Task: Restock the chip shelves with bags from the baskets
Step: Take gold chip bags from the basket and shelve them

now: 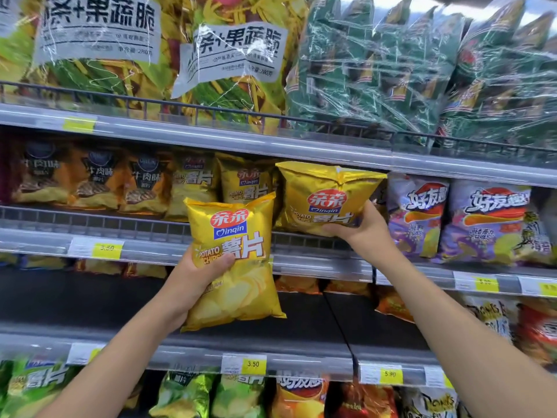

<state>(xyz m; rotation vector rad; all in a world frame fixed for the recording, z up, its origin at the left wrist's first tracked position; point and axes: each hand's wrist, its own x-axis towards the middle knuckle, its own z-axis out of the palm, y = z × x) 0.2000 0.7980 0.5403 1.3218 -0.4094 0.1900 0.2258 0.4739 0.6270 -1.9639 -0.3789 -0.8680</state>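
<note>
My left hand (193, 285) grips a yellow potato chip bag (238, 282) upright in front of the shelves, thumb across its front. My right hand (358, 230) holds a second yellow chip bag (322, 194) by its lower right corner, at the front rail of the middle shelf (150, 248), next to matching yellow bags (244, 179) standing further back. No baskets are in view.
Purple chip bags (482, 221) stand right of the held bag, dark beef-flavour bags (90, 179) to the left. Large clear-wrapped snack packs (376, 64) fill the top shelf. The shelf below (301, 312) is mostly dark, with orange bags at the back. Green and orange bags line the bottom.
</note>
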